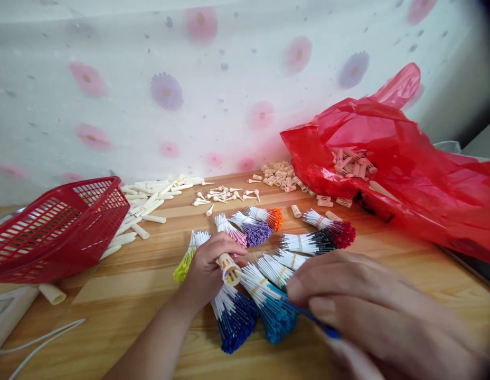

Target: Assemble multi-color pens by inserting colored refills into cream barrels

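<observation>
Left hand (207,266) closed around cream slotted plastic holder (230,269), held above wooden table (150,295), open end turned toward camera. Right hand (371,311) close to lens, blurred; blue-tipped stick (308,315) pinched between thumb and fingers. Banded bundles of colour-tipped white sticks (269,274) fanned on table beneath both hands. Red basket (58,227) at left, cream tubes (145,203) beside it. Red plastic bag (391,169) at right, cream parts spilled out.
</observation>
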### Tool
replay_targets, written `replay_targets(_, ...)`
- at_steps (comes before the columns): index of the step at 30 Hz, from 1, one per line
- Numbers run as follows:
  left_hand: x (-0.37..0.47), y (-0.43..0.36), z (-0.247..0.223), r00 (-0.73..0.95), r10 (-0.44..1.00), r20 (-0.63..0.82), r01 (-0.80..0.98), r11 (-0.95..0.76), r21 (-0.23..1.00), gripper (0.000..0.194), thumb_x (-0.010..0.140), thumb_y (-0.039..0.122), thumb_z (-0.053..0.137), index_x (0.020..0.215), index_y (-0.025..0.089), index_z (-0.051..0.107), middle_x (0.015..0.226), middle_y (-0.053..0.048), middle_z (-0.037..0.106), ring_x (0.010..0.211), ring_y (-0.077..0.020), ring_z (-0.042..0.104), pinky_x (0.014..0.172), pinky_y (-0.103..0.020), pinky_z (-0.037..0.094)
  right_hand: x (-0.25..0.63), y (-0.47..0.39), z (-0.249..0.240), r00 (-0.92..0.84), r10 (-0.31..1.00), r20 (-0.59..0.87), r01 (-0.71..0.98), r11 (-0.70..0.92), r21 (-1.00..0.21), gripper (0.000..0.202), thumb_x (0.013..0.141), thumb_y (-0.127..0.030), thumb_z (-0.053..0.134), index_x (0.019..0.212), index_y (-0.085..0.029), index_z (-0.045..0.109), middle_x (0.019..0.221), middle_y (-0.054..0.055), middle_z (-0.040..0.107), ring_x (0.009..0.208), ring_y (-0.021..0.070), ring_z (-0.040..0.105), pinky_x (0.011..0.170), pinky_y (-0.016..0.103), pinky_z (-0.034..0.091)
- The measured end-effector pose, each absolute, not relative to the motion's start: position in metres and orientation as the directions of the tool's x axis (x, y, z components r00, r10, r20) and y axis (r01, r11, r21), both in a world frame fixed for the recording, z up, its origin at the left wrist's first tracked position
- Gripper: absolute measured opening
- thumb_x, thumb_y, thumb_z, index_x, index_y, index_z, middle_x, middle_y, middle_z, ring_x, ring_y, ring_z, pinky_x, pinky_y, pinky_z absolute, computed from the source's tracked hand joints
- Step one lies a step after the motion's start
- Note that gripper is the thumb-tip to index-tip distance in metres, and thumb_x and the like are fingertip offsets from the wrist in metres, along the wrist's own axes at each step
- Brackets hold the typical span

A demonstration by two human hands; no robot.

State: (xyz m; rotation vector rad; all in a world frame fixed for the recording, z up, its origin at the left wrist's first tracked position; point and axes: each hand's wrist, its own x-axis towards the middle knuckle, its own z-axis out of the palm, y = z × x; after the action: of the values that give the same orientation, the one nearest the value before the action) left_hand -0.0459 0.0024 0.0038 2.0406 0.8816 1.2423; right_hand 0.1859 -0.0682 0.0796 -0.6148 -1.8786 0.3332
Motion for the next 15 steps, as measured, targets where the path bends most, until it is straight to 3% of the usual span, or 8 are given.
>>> replay_targets(4,-0.043,0.001,0.006,0.358,0.795,0.489,0.238,-0.585,0.776,0.018,0.078,0.01,0.066,0.087,0.025,0.072,0.076,-0.002,0.06,0.069,-0.0163,0.058,0.063,-0.028,0.045,0.172,-0.058,0.08,-0.4,0.484,0.778,0.349,0.866,-0.358,0.029,0.078,-0.008,0.063,0.099,-0.028,0.064,0.092,0.003,0.073,0.082,0.0176,0.07,0.077,0.028,0.06)
replay_targets(8,-0.043,0.003,0.005,0.368,0.795,0.483,0.266,-0.588,0.764,0.013,0.08,0.013,0.066,0.085,0.024,0.07,0.076,-0.001,0.06,0.07,-0.0159,0.057,0.064,-0.026,0.045,0.163,-0.048,0.07,-0.39,0.407,0.826,0.321,0.901,-0.292,0.021,0.08,-0.01,0.059,0.097,-0.023,0.061,0.084,0.006,0.072,0.078,0.0161,0.068,0.071,0.026,0.059)
replay_targets(12,-0.047,0.005,0.002,0.367,0.8,0.475,0.334,-0.59,0.735,0.01,0.084,0.025,0.063,0.093,0.022,0.067,0.086,-0.003,0.059,0.081,-0.0176,0.057,0.071,-0.027,0.044,0.157,-0.041,0.061,-0.297,0.461,0.836,0.308,0.875,-0.373,0.021,0.08,-0.006,0.055,0.096,-0.019,0.059,0.081,0.009,0.069,0.075,0.0168,0.066,0.066,0.028,0.057)
replay_targets(15,-0.05,0.002,0.006,0.412,0.804,0.429,0.386,-0.58,0.717,0.032,0.085,0.045,0.057,0.106,0.021,0.061,0.098,-0.006,0.056,0.094,-0.0215,0.055,0.081,-0.031,0.043,0.155,-0.033,0.057,-0.212,0.546,0.811,0.269,0.83,-0.488,0.017,0.081,-0.006,0.052,0.091,-0.017,0.059,0.076,0.007,0.067,0.069,0.0155,0.064,0.063,0.028,0.055)
